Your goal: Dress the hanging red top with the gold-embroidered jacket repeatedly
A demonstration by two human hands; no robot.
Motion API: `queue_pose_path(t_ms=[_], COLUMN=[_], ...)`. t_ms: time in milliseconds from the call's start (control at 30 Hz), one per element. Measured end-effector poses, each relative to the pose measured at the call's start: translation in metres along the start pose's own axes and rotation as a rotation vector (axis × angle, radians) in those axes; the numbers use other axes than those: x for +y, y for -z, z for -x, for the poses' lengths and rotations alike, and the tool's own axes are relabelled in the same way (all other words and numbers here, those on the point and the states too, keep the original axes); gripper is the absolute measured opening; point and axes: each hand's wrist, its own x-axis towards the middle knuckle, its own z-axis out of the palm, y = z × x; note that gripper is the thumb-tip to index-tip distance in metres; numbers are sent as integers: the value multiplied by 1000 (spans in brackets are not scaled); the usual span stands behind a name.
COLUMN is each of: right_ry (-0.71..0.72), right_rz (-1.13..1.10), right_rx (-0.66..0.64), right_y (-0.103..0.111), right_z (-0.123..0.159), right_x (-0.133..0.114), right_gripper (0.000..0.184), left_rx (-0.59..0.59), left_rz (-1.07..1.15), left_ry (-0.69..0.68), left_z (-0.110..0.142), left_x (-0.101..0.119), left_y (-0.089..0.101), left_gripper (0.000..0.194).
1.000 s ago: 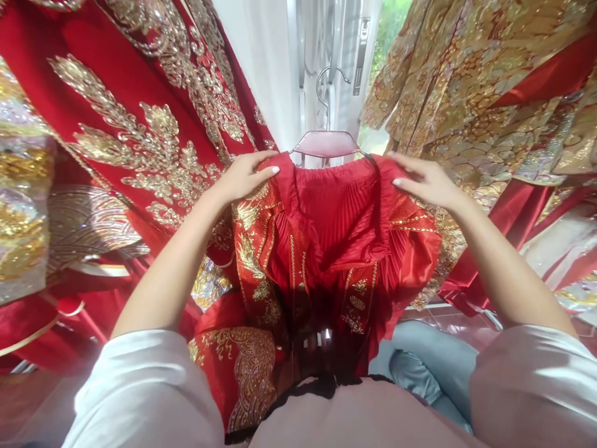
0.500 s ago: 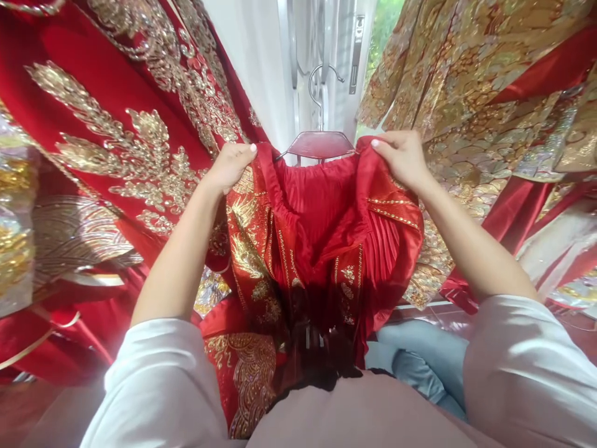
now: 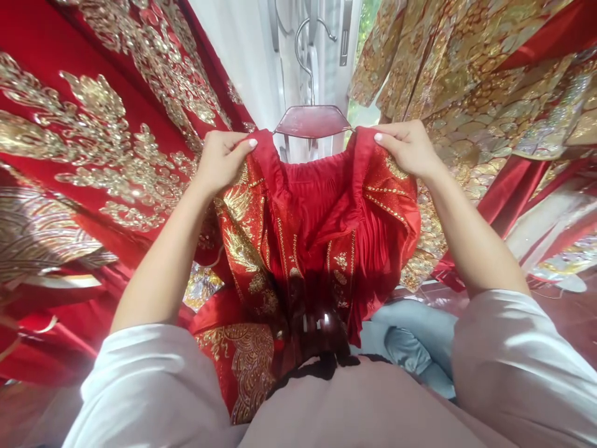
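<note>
A red pleated skirt (image 3: pixel 321 211) with gold embroidery hangs in front of me from a dark red hanger (image 3: pixel 311 121) with a metal hook. My left hand (image 3: pixel 219 160) pinches the left end of the skirt's waistband, fingers closed on the cloth. My right hand (image 3: pixel 405 146) grips the right end of the waistband in the same way. The waistband is stretched open between both hands, just below the hanger's bar. The skirt's hem falls out of sight behind my chest.
A red robe with heavy gold embroidery (image 3: pixel 102 137) hangs close on the left. A gold brocade garment (image 3: pixel 476 74) hangs on the right. Behind the hanger stand a white window frame and curtain (image 3: pixel 242 56). Blue-grey fabric (image 3: pixel 415 342) lies low at the right.
Both hands went from lying over the waistband to pinching its ends, and they lifted it up toward the hanger. The view shifted slightly, with the hanger now higher in the picture.
</note>
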Motion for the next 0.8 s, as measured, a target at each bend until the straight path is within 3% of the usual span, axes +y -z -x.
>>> queue_pose_path(t_ms=[100,167,200,267,367,500,567,633,800], right_ry=[63,97,106,107,94,65,42,15,-45], right_rz=[84,131,149,166,151,94,31,-50,-201], right_rx=[251,327,318,244,161,114,80,81,252], right_y=[-10,-13,-14,-12,-7,-1,1,0,-9], right_z=[9,16,20,24,24,13,7,3,-10], right_x=[6,7,7,6,5,9,11,14,26], right_gripper=[39,42,41,40,42,33,29,27,27], left_rx=[437,543,538,414,193,-36,-71,-33,-59], left_rz=[54,108,106,28,-152,-226,-285,-318,-141], left_ry=[-234,-290,-296,-284,-296,-314,-293,-269,-235], left_z=[0,3,6,11,13,5,-2,-9,-20], left_x=[-10,-14,-15,-14,-9,-7,-9,-12,-13], left_y=[-12,-17,-17,-15,-6,6,8,7,3], left_gripper=[48,46,43,39,54,68,68,67,67])
